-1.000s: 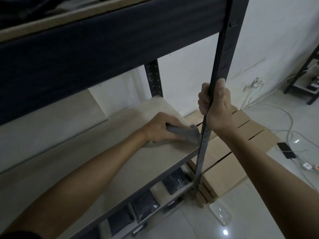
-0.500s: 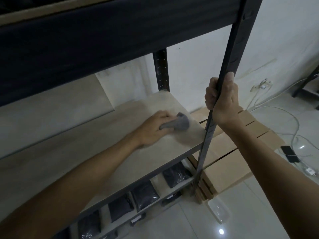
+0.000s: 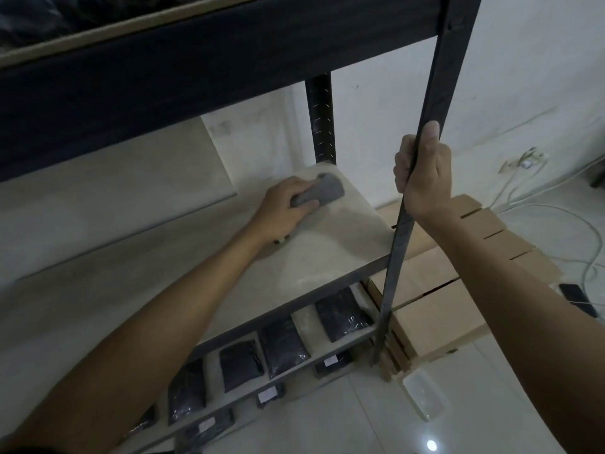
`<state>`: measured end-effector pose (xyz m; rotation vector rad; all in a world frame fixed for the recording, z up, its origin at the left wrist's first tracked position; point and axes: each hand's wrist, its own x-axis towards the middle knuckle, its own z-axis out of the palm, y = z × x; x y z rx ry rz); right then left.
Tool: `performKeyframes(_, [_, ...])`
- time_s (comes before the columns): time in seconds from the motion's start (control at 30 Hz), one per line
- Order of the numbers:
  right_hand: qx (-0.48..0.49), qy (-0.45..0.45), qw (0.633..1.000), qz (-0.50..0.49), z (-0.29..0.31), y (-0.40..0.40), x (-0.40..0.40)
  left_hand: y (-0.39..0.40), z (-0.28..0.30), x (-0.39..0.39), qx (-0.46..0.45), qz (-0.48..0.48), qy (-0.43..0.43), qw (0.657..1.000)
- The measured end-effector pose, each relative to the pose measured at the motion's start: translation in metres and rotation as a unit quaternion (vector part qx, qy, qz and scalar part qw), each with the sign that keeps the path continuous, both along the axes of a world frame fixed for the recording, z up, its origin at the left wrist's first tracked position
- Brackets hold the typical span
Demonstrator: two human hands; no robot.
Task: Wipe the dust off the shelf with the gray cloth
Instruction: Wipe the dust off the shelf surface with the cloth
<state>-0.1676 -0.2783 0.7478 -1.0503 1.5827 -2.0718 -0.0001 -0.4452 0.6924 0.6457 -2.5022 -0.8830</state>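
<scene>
While the left hand [image 3: 288, 204] presses the gray cloth [image 3: 322, 193] flat on the shelf [image 3: 327, 257], its fingers are curled together over the bunched near end of the cloth, and the free end fans out toward the rear upright [image 3: 322, 119]. The cloth lies at the far right corner of the shelf board, just in front of that rear upright. The right hand [image 3: 422, 178] is clamped around the front upright [image 3: 422, 158], thumb up along the metal, bracing the frame.

To do this step well, keep the palm low and the cloth spread, carry each stroke right into the corner beside the rear upright, then draw it back toward the front edge in overlapping passes. The brace on the front upright probably prevents the frame from rocking.

Count: one cloth, two hands, two uprights in view. On the lower shelf [image 3: 340, 350], four dark packets [image 3: 284, 348] are clear; others further down are too dim to count. Cardboard boxes [image 3: 435, 309] lie right of the front upright.
</scene>
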Motion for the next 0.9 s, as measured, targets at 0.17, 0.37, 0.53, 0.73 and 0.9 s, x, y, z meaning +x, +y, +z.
performKeyframes(0.17, [-0.006,0.009,1.0,0.015,-0.002,0.002,-0.001,0.001,-0.039,0.009,-0.089,0.007,-0.107,0.99])
performKeyframes(0.37, [0.0,0.018,1.0,0.004,-0.003,0.003,-0.003,0.081,-0.052,0.04,-0.134,-0.078,-0.097,0.983])
performKeyframes(0.53, [0.013,0.025,1.0,0.003,-0.002,0.004,-0.003,0.111,-0.035,0.047,-0.002,-0.19,-0.094,0.977])
performKeyframes(0.73, [0.017,0.039,0.999,-0.008,-0.006,0.003,-0.006,0.034,-0.002,0.023,-0.006,-0.014,-0.008,1.0])
performKeyframes(0.9, [0.011,0.047,0.999,-0.006,-0.01,0.002,-0.008,0.002,-0.035,0.011,-0.11,0.063,-0.171,0.977])
